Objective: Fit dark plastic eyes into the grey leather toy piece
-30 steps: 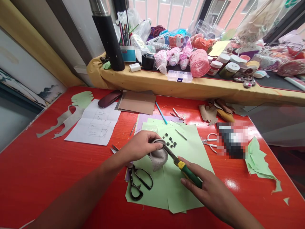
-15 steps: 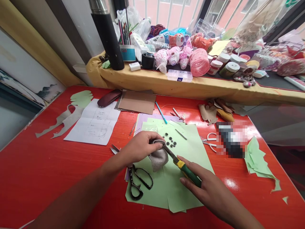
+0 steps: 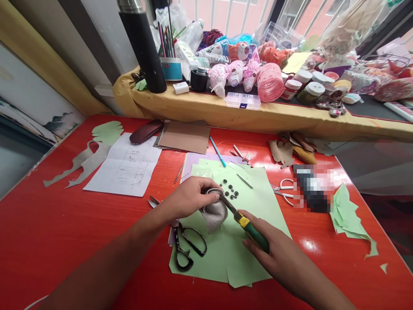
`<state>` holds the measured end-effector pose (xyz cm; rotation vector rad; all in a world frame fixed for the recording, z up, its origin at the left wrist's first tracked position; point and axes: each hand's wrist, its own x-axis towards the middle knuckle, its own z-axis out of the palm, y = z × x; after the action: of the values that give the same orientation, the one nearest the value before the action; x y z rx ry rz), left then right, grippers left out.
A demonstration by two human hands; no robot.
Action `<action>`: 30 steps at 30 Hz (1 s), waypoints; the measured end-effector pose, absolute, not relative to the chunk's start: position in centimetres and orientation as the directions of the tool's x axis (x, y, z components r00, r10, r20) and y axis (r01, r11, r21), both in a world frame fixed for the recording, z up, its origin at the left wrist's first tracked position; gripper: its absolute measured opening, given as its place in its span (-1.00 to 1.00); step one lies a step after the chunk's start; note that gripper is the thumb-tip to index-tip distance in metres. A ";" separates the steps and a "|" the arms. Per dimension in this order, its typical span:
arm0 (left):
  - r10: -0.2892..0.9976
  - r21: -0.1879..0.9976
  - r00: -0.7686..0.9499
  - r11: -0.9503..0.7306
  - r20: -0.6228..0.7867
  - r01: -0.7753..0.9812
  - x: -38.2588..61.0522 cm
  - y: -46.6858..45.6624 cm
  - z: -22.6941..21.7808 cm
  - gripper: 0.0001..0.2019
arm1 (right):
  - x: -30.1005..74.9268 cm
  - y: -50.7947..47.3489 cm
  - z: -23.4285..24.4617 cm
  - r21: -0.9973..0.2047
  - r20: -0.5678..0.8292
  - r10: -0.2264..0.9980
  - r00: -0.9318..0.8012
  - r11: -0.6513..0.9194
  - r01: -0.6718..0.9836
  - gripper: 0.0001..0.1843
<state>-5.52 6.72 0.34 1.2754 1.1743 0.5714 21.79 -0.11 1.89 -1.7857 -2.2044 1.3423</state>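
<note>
My left hand (image 3: 189, 199) is closed on a small grey felt piece (image 3: 214, 212), holding it down on the green paper sheets (image 3: 254, 206) at the table's middle. My right hand (image 3: 279, 256) grips the green and yellow handles of pliers (image 3: 245, 221), whose metal jaws meet the felt piece at its top edge beside my left thumb. Several small dark buttons (image 3: 231, 190) lie on the green paper just beyond the felt. Black scissors (image 3: 185, 245) rest under my left wrist.
The red table (image 3: 64, 224) holds a white drawn sheet (image 3: 125, 165), brown card (image 3: 185, 137), a dark case (image 3: 146, 131), a blue pencil (image 3: 218, 152), white-handled scissors (image 3: 284, 191) and green scraps (image 3: 350, 217). A cluttered yellow ledge (image 3: 258, 114) with a black flask (image 3: 142, 45) and jars runs behind.
Both hands keep their hold; the pliers' jaws stay at the felt. The view has shifted slightly, nothing else has moved.
</note>
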 end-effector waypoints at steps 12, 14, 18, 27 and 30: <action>0.859 0.917 0.351 0.286 -0.374 0.278 -5.8 6.8 0.6 -0.72 | 21.6 0.0 1.7 -0.591 -0.469 0.819 -0.331 -0.013 0.806 -0.45; 0.861 0.918 0.353 0.275 -0.368 0.287 -5.9 6.8 0.6 -0.74 | 21.5 0.1 1.8 -0.585 -0.475 0.815 -0.332 -0.011 0.811 -0.49; 0.845 0.918 0.373 0.301 -0.382 0.259 -6.0 6.8 0.7 -0.76 | 21.2 0.2 2.1 -0.571 -0.490 0.805 -0.334 -0.008 0.821 -0.53; 0.835 0.908 0.361 0.354 -0.414 0.223 -5.9 7.0 0.3 -0.76 | 21.0 0.4 2.5 -0.593 -0.483 0.807 -0.339 -0.017 0.805 -0.61; 0.832 0.902 0.354 0.363 -0.427 0.234 -6.0 7.0 0.4 -0.76 | 20.9 0.3 2.6 -0.599 -0.499 0.797 -0.340 -0.033 0.800 -0.66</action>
<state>-5.99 6.95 0.40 1.1717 1.1809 0.5305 20.88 0.33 2.65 -1.8064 -2.1873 1.3587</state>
